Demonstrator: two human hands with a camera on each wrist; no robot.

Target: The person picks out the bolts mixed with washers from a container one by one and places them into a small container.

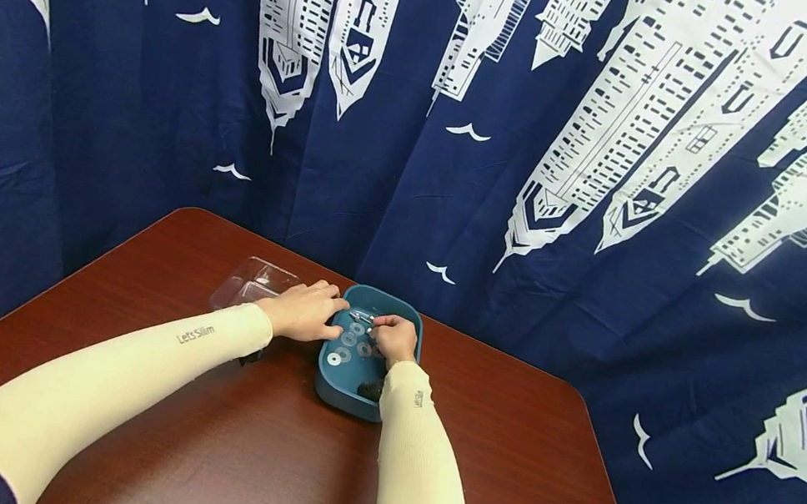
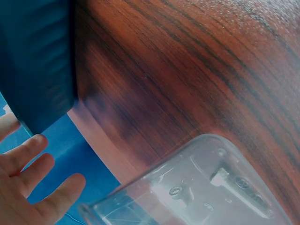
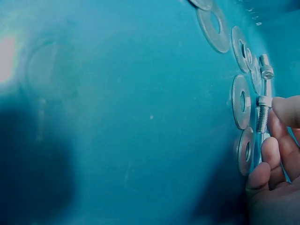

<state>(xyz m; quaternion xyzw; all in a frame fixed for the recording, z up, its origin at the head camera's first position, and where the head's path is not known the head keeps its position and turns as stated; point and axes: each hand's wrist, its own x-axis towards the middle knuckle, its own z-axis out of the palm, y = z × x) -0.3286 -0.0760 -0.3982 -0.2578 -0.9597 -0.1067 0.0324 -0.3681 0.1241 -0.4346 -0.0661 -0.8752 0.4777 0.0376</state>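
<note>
A blue bin (image 1: 347, 401) holds several flat metal washers (image 3: 241, 102) and a few bolts. My right hand (image 1: 395, 339) reaches inside it and pinches a short socket-head bolt (image 3: 263, 115) near the bin's far end. Another bolt (image 3: 266, 71) lies just beyond the fingers, beside the washers. My left hand (image 1: 305, 311) rests at the bin's left rim with its fingers spread and fairly straight, one fingertip touching the edge in the left wrist view. Nothing shows in its grasp.
A clear plastic tray (image 1: 240, 291) stands left of the bin, behind my left hand; a bolt-like piece (image 2: 243, 194) and a small ring (image 2: 176, 191) show in it. The brown table (image 1: 258, 453) meets a dark blue patterned curtain (image 1: 384, 165) at the back.
</note>
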